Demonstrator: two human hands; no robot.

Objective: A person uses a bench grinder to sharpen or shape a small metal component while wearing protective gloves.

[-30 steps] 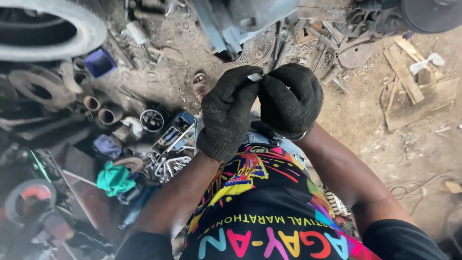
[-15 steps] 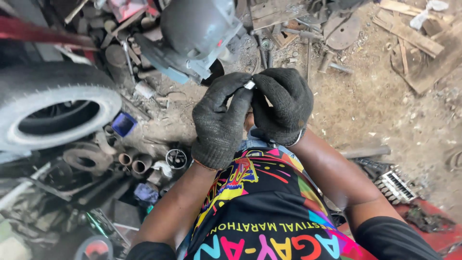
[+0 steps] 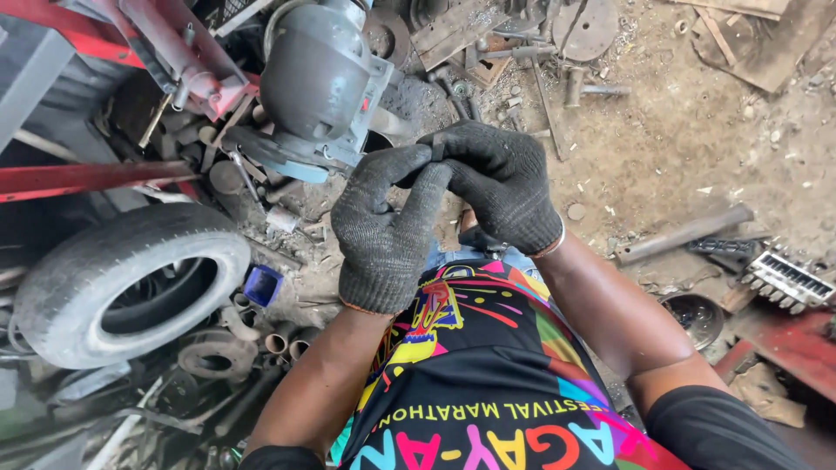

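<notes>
CHANGE: the small pale piece seen between the fingertips earlier is now hidden | left hand and right hand gloved, fingertips pinched together before the chest (grip contents: cannot tell) | grey motor now closer above | tyre left.

Left hand: dark knit glove, raised in front of the chest, fingers bent upward, fingertips pinched against the right hand's.
Right hand: same dark glove, just beside the left hand and slightly above it, fingers curled down onto the left fingertips.
Contact: both hands touching at the fingertips, thumbs tucked in; a small dark bit shows at the pinch, can't tell what.
Forearms: bare, both angled up from the chest, elbows spread wide.
Upper arms: black sleeves.
</notes>
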